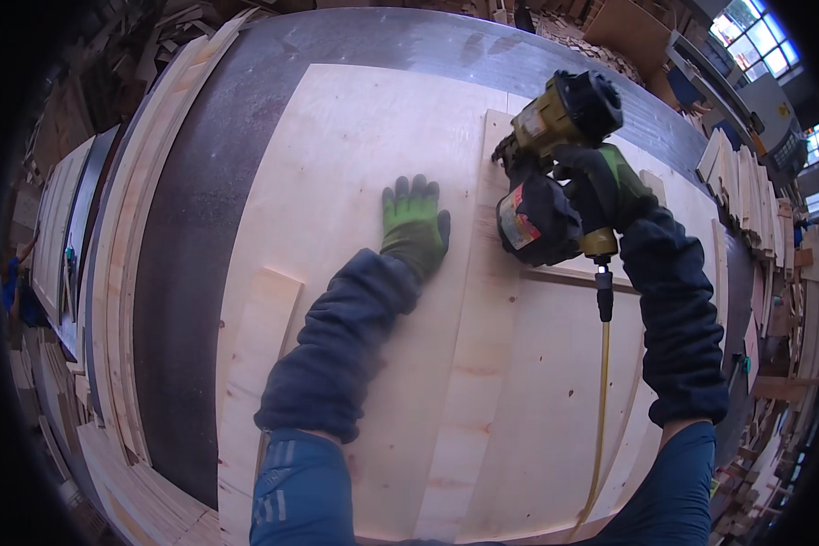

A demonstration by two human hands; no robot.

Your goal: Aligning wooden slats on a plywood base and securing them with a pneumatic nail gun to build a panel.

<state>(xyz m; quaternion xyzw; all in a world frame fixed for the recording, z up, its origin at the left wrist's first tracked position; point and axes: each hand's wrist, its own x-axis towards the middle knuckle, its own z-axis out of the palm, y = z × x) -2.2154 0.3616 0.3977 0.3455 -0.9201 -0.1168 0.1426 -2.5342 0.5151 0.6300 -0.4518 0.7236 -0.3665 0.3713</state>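
Observation:
My right hand [612,187], in a green and black glove, is wrapped round the handle of a yellow-and-black coil nail gun [555,116]. Its nose is over a long narrow wooden strip [471,364], but I cannot tell whether they touch. From the handle's base a yellow air hose [602,391] runs down toward me. Left of the strip, my left hand [413,226] lies flat with fingers stretched on a pale plywood panel [337,118]. The strip runs lengthwise over this panel. Partly behind the gun, a crosswise strip [578,278] meets the long one from the right.
Under the panel is a dark worktable [187,227]. Long boards [123,227] are stacked along its left side, and a short board [271,314] lies by my left forearm. Cut pieces [746,187] pile up at the right. At far left another person [14,287] is partly visible.

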